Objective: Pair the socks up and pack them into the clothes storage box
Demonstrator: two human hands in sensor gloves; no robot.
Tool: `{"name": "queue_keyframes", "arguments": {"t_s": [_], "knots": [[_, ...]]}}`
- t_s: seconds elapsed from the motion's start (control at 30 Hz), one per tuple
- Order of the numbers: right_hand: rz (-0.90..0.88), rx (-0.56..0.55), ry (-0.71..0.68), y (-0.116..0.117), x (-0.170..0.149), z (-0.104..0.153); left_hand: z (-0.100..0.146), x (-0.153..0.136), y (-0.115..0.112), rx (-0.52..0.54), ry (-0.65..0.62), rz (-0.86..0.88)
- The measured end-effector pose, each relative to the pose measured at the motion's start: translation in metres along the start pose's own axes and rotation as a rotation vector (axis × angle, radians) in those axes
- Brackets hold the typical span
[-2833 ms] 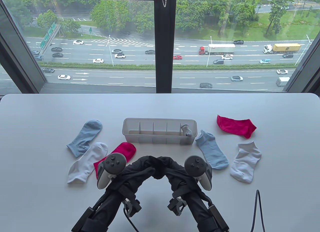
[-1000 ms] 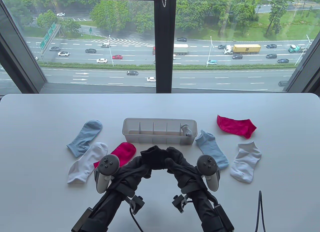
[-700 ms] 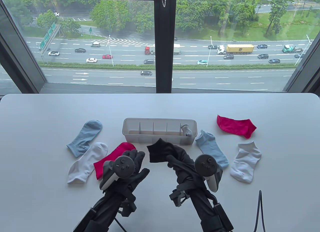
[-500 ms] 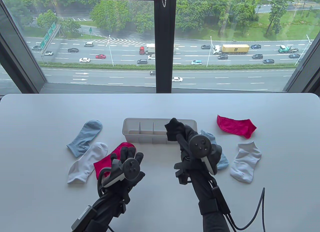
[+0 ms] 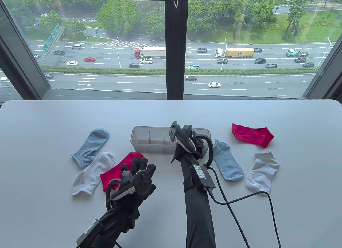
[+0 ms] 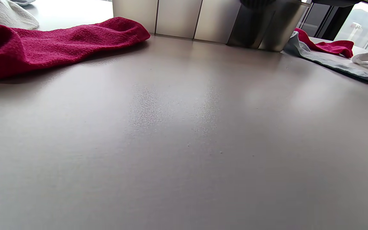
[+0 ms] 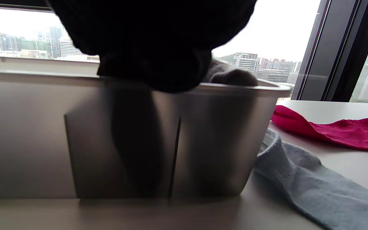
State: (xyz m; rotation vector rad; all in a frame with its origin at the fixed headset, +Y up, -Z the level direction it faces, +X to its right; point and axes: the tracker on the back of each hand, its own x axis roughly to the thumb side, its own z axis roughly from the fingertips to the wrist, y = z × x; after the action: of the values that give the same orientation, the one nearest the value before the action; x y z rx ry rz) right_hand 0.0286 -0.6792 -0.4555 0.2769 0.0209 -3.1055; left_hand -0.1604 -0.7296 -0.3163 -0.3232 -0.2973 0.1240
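My right hand (image 5: pixel 196 145) is over the storage box (image 5: pixel 145 137), pushing the black sock bundle (image 7: pixel 158 70) into a right-end slot; whether my fingers pinch it is hidden. Best to press it fully below the rim before letting go. Left hand (image 5: pixel 139 176) spread, idle. White table (image 5: pixel 53 210), big window (image 5: pixel 80 45) behind.

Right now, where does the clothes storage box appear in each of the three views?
Table view: centre, its right end hidden behind the right hand; clothes storage box.
Left wrist view: top edge, right of middle.
Right wrist view: fills the left and middle.
Shared landmark: the light blue sock beside the box's right end.
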Motion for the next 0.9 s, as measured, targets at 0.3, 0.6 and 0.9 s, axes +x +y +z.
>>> {"name": "queue_keyframes", "arguments": {"t_s": [0.3, 0.6, 0.9], "knots": [[-0.173, -0.069, 0.029, -0.051, -0.081, 0.033, 0.001, 0.000, 0.002, 0.019, -0.012, 0.007], [-0.070, 0.445, 0.185, 0.076, -0.151, 0.054, 0.006, 0.006, 0.005, 0.038, -0.055, 0.041], [-0.220, 0.291, -0.014, 0.076, -0.118, 0.092, 0.002, 0.003, -0.001, -0.037, -0.111, 0.349]]}}
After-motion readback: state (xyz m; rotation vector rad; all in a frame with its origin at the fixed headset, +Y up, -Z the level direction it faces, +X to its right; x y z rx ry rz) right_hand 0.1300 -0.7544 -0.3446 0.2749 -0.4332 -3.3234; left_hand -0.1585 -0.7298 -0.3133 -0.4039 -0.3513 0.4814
